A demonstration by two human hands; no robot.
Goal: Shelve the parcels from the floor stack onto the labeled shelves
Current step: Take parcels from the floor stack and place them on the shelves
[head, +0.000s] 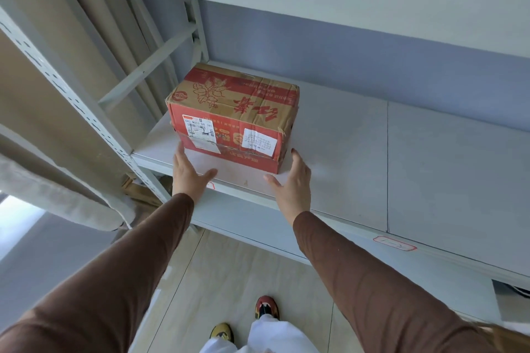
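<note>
Resting near the left end of the shelf (358,152), the box (233,114) looks placed, with the left hand (190,173) and right hand (292,185) open at its front corners, fingers straight, gripping nothing; whether they touch it is unclear. Next, I judge, comes fetching another parcel, but the floor stack is out of view and the red-edged shelf tag (394,243) is unreadable.

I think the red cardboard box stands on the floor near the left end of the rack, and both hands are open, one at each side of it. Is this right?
Not quite. In the head view the red cardboard box stands on the shelf board, not the floor, near the left end of the rack. The rest holds: the left hand and right hand are open, one at each side.
</note>
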